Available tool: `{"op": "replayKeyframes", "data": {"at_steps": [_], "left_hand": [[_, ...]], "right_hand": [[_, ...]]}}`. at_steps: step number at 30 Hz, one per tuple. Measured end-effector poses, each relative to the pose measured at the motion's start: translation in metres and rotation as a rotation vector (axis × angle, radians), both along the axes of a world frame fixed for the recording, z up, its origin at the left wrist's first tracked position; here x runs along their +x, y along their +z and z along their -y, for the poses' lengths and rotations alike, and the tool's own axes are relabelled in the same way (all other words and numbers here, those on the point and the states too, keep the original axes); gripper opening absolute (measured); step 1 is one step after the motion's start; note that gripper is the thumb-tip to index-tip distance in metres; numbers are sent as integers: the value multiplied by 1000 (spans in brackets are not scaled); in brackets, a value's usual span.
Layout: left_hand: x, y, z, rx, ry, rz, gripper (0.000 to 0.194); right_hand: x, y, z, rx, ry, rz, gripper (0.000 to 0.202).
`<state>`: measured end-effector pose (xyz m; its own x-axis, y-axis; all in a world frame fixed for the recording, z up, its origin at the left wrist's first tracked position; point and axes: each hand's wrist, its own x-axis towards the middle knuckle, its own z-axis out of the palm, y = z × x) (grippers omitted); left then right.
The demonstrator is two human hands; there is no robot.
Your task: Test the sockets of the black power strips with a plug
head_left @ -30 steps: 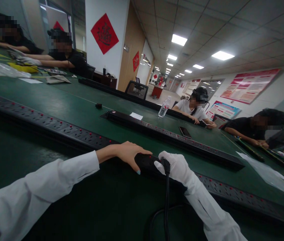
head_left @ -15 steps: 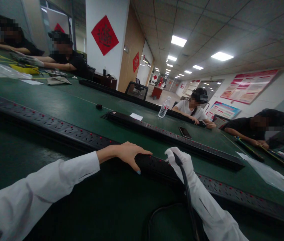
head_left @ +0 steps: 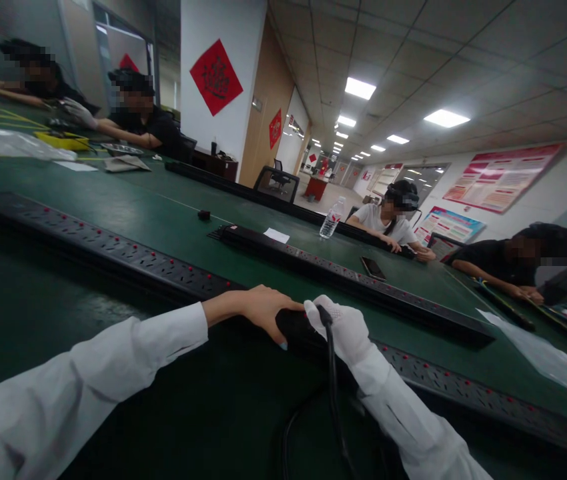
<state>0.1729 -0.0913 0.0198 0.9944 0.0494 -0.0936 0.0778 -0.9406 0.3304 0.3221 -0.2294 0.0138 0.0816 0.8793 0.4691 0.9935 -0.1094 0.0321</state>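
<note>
A long black power strip (head_left: 138, 257) with red dots beside its sockets runs slantwise across the green table in front of me. My bare left hand (head_left: 268, 312) is clasped over its middle, thumb on the near side and fingers across the top. In the white-gloved right hand (head_left: 346, 330) is a black power plug (head_left: 324, 316), pinched just above the strip and close to my left fingertips. The plug's prongs are hidden, so whether they sit in a socket cannot be made out. From the plug a black cable (head_left: 334, 400) hangs toward me and loops on the table.
Beyond lies a second power strip (head_left: 348, 281), with a phone (head_left: 373, 268), a water bottle (head_left: 332, 219), a paper slip (head_left: 277, 235) and a small black block (head_left: 204, 215) around it. Clear plastic (head_left: 538, 353) lies at right. Several co-workers sit around the table.
My right hand has moved left with the plug, up to my left fingertips, and lower against the strip. The left hand keeps its place on the strip. The view has shifted slightly.
</note>
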Motion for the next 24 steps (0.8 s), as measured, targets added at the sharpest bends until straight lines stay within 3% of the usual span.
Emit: {"op": "replayKeyframes", "data": {"at_steps": [4, 9, 17, 24], "left_hand": [[0, -2, -1, -6, 14, -2, 72], [0, -2, -2, -31, 0, 17, 79], [-3, 2, 2, -31, -6, 21, 81], [-3, 5, 4, -39, -15, 25, 81]], "right_hand": [[-4, 3, -3, -11, 30, 211, 38], [-17, 2, 0, 35, 14, 322, 39], [-10, -12, 4, 29, 16, 239, 35], [-10, -12, 9, 13, 31, 231, 35]]}}
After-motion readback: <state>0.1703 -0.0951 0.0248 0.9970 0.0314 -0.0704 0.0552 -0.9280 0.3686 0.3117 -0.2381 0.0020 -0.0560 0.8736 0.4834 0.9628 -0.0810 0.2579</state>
